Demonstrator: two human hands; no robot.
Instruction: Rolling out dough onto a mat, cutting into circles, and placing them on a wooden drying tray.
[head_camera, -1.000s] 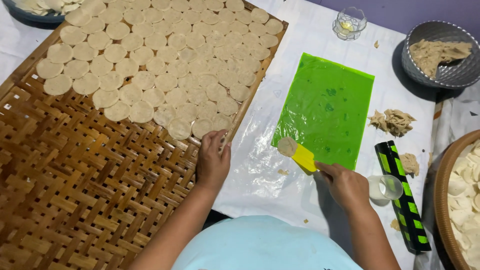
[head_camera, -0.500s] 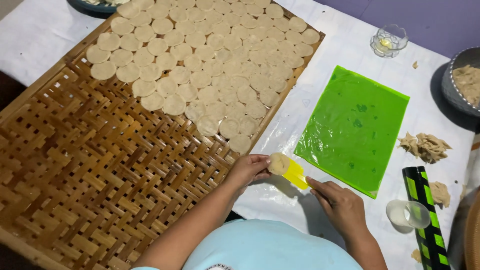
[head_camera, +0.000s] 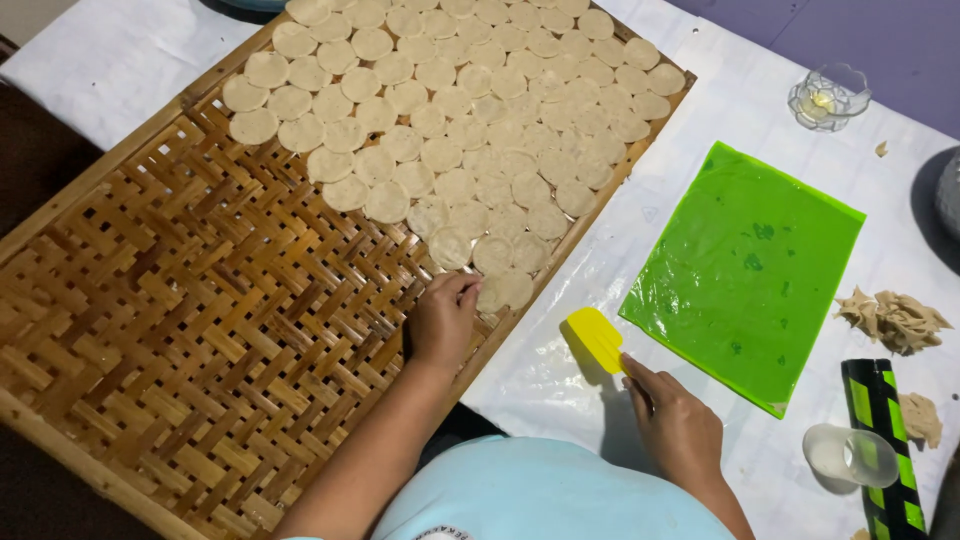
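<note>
Dozens of thin round pale dough discs (head_camera: 450, 130) lie packed edge to edge across the far half of a large woven bamboo drying tray (head_camera: 180, 330), its near half bare lattice. The person's left hand (head_camera: 442, 318) rests on the tray at the front edge of the rows, fingertips drawn together on one disc in the nearest row, just beside its neighbours. Their right hand (head_camera: 678, 425) lies on the white plastic-covered table (head_camera: 560, 380), fingers closed round the handle of a small yellow plastic scraper (head_camera: 596, 338), whose blade sits just beside a bright green plastic sheet (head_camera: 745, 265). Near that hand stand a clear plastic cup (head_camera: 846, 457) and a black-and-green striped rolling pin (head_camera: 882, 440); beige dough scraps (head_camera: 893, 318) lie beyond.
</note>
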